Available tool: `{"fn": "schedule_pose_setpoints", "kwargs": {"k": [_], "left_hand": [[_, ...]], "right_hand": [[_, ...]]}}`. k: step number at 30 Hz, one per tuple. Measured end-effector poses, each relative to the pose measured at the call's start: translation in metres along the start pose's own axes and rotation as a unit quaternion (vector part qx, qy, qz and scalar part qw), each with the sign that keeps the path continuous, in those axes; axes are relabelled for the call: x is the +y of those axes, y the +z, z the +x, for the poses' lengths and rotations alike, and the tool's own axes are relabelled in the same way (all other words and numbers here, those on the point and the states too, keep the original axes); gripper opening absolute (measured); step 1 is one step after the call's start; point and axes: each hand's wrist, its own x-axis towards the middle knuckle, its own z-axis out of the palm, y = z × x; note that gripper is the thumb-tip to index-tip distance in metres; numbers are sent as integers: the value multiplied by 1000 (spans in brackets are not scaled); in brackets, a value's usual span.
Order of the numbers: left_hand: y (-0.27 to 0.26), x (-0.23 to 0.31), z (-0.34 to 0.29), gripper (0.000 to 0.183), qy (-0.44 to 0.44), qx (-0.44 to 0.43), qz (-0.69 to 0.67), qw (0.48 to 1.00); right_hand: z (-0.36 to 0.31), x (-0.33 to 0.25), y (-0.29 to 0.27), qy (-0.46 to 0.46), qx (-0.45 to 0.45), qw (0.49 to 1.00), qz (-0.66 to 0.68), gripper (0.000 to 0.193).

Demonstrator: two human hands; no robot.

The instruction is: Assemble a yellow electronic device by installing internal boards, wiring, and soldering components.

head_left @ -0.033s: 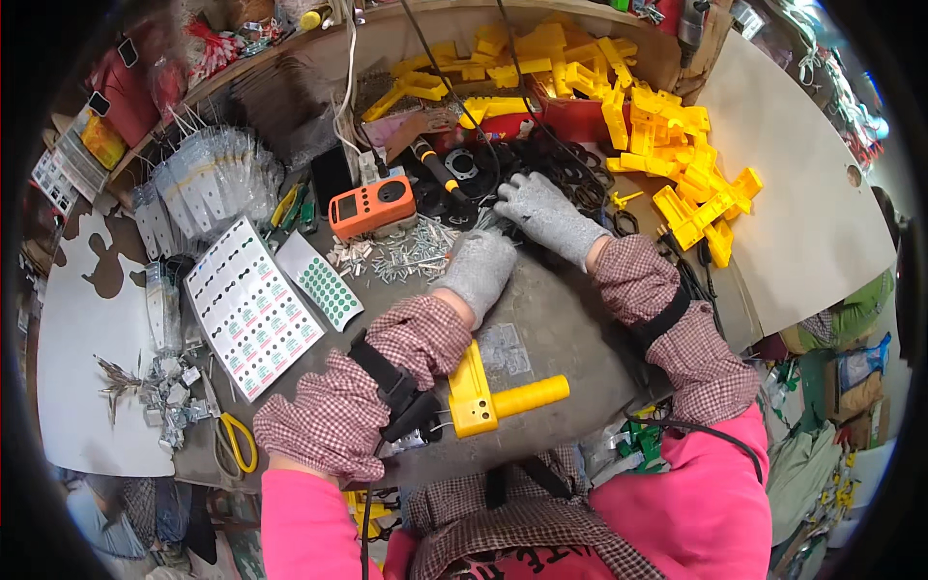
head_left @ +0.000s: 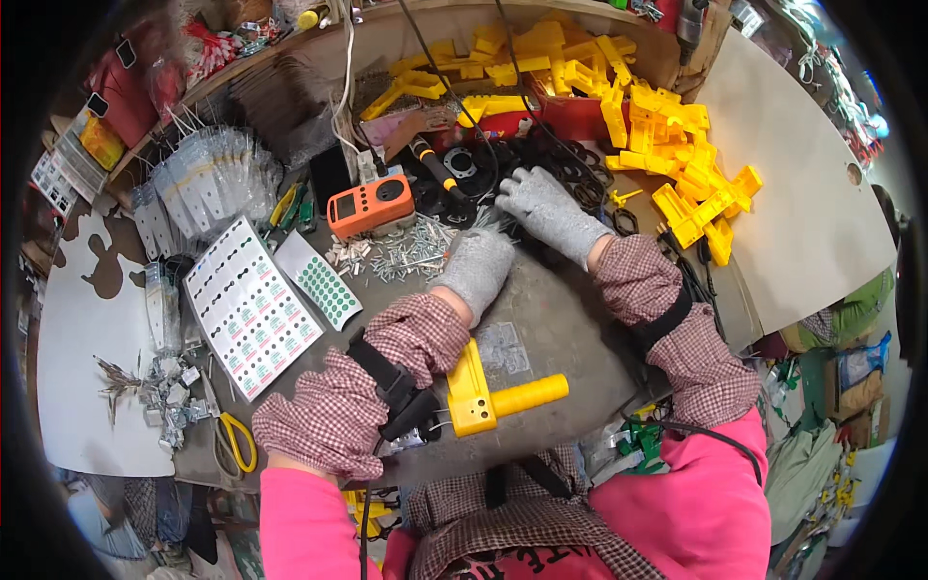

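Both of my hands wear grey knit gloves. My left hand (head_left: 478, 273) rests at the right edge of a pile of small silver screws (head_left: 411, 249); its fingers point away from me and are mostly hidden. Beyond it and to the right, my right hand (head_left: 556, 215) reaches over dark black parts (head_left: 578, 164), its fingers bent and closed, with whatever they hold hidden below. Close to my left forearm lies a yellow plastic tool body with a ribbed handle (head_left: 527, 395), untouched by either hand.
An orange meter (head_left: 371, 207) and a black-and-yellow screwdriver (head_left: 435, 167) lie behind the screws. Yellow plastic housings (head_left: 691, 174) heap up at the far right. Sticker sheets (head_left: 253, 307) and yellow-handled scissors (head_left: 238, 443) are on the left. Cables (head_left: 430, 43) hang from above.
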Motion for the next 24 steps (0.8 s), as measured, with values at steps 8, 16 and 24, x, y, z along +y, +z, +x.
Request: {"fn": "schedule_pose_setpoints", "kwargs": {"k": [8,16,24], "left_hand": [[-29,-9,-10,33,-85,48,-118,988],[-37,31,-63,23,165,-159,-125,965],[-44,38,-99,34,50,-183,-457,869]], "right_hand": [[-62,-14,-67,151,25,986,63,18],[-154,-157,-106,72,23,871,486,23],[-170,-179,-69,78,29,869,487,38]]}}
